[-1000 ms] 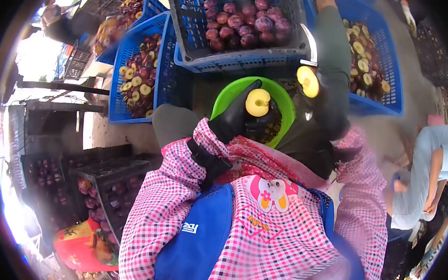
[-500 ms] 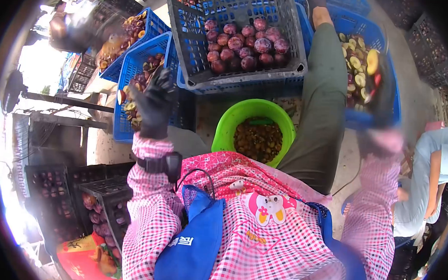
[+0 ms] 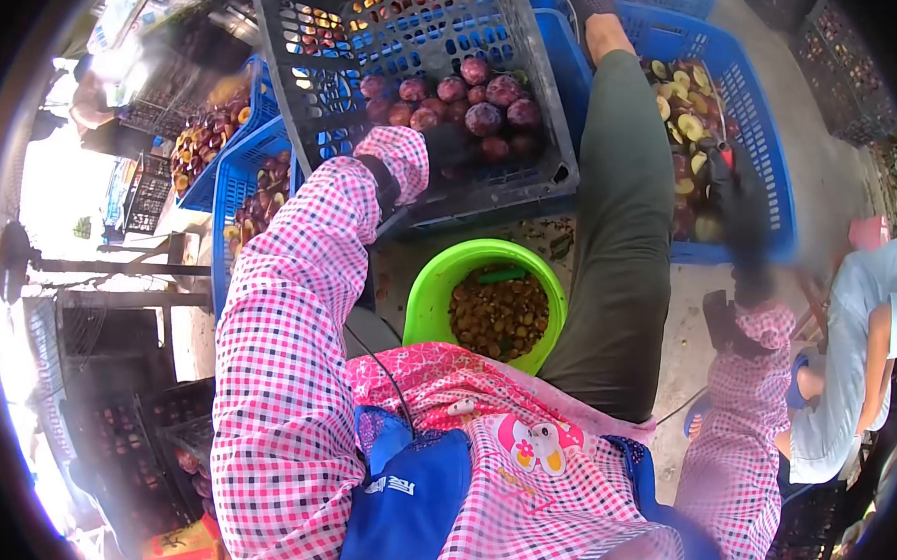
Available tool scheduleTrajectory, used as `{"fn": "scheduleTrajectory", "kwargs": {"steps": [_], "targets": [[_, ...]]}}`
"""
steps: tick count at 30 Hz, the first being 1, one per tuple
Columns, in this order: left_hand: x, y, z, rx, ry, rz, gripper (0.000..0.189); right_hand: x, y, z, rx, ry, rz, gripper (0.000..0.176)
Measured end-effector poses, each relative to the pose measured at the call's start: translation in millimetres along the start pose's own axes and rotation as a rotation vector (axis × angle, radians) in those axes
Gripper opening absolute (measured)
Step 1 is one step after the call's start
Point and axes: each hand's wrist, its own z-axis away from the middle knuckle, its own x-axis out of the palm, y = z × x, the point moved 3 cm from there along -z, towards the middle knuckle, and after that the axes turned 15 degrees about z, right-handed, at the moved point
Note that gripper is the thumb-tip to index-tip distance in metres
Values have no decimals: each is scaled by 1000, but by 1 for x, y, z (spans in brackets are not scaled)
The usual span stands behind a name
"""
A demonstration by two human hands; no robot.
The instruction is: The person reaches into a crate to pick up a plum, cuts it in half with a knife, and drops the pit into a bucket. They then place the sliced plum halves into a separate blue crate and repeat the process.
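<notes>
I judge this the picking step. My left hand (image 3: pixel 442 148) is in the grey crate (image 3: pixel 539 187) beyond the green bowl (image 3: pixel 436 284), arm outstretched, glove among the whole plums (image 3: pixel 484 116). I cannot tell whether its grip is closed. The next move calls for one plum firmly seated. My right hand (image 3: pixel 737 208), blurred, hangs over the blue crate (image 3: pixel 778 179) to the right of and beyond the bowl, grip unreadable.

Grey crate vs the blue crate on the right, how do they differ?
The grey crate holds whole purple fruit; the blue crate holds cut halves showing yellow flesh. The grey crate has the left hand at it; the blue crate has the right hand, blurred. Both are slotted plastic.
</notes>
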Motion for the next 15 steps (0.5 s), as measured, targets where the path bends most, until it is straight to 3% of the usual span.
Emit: {"fn": "scheduleTrajectory", "kwargs": {"steps": [1,2,3,5,6,7,9,12,13,15], "targets": [[2,3,4,29,16,197,42,5,-2,4,26,-50,-149,32],[5,10,15,50,30,427,42,9,-10,6,-228,-6,-210,30],[8,23,28,50,41,621,42,9,-15,9,-233,-1,-214,30],[19,49,64,70,63,889,41,17,-28,24,-100,-189,-322,31],[28,61,85,93,72,959,41,23,-39,36,-170,-137,-353,30],[41,66,100,98,79,956,41,29,-53,48,-242,-87,-382,29],[76,84,140,525,89,989,45,34,-90,71,-300,-182,-342,23],[132,92,183,671,209,731,48,61,-118,109,-374,-190,-327,18],[146,70,180,424,90,1126,47,69,-123,119,-375,-202,-321,18],[180,64,190,418,101,1456,38,80,-127,135,-395,-179,-333,17]]}}
